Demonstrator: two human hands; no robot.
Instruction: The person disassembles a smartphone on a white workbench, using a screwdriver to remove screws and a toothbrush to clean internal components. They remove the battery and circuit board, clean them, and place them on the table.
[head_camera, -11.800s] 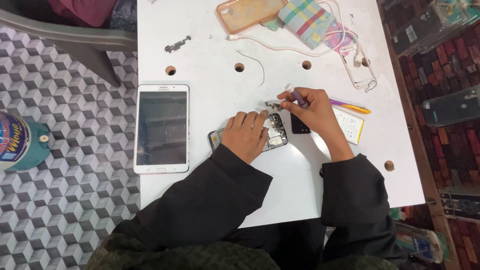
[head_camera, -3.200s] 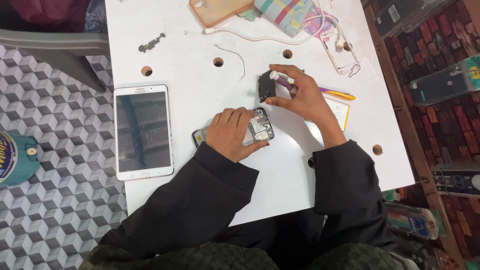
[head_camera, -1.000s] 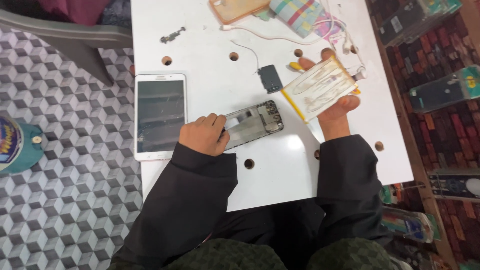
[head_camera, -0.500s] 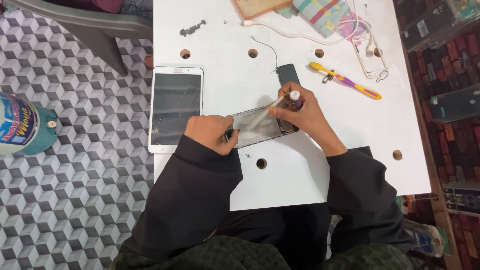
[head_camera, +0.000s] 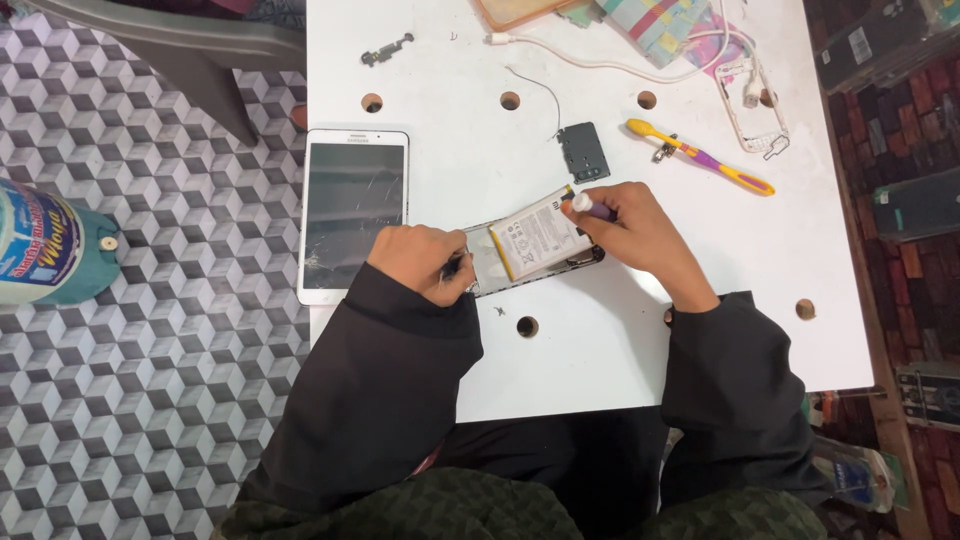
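White table (head_camera: 620, 330) | one opened phone (head_camera: 530, 255) | one tablet (head_camera: 352, 212) | two hands: left hand (head_camera: 420, 262), right hand (head_camera: 640, 232)

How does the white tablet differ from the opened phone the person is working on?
The white tablet is larger and closed up, its cracked screen facing up; the opened phone is smaller, with its white battery exposed. The tablet lies untouched and overhangs the table edge; the phone is held by the left hand and right hand. Both lie flat.

Clearance around the opened phone (head_camera: 535, 245) on the white table (head_camera: 620, 340)

Bare tabletop below and right of both hands. Obstructions: tablet (head_camera: 353, 212) just left of the left hand (head_camera: 425, 262); small dark cover plate (head_camera: 583, 152) and toothbrush (head_camera: 700, 157) above the right hand (head_camera: 640, 235).
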